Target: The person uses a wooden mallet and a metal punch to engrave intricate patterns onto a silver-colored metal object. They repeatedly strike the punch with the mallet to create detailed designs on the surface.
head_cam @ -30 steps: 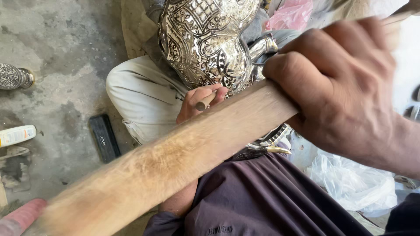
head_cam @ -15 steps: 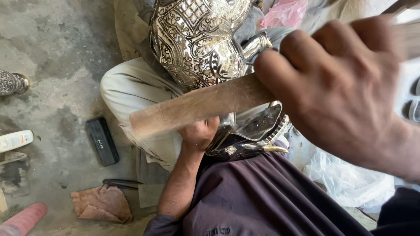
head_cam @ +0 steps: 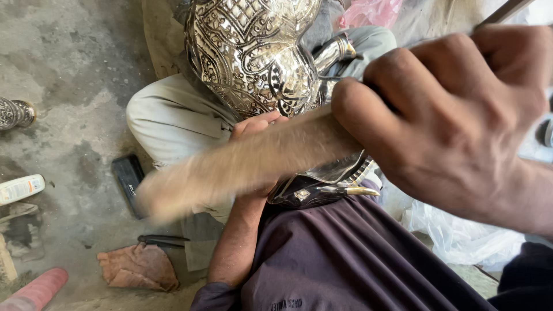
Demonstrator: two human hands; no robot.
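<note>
Fingers of the right hand were curled tight around a long, pale, blurred wooden stick, its axis slanting down-left. Beyond, the left hand pressed an engraved silver metal vessel.

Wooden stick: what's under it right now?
Under the blurred wooden stick show the left hand against the engraved metal vessel, and a pale trouser leg. The left hand's fingers and the vessel's lower part are covered.
</note>
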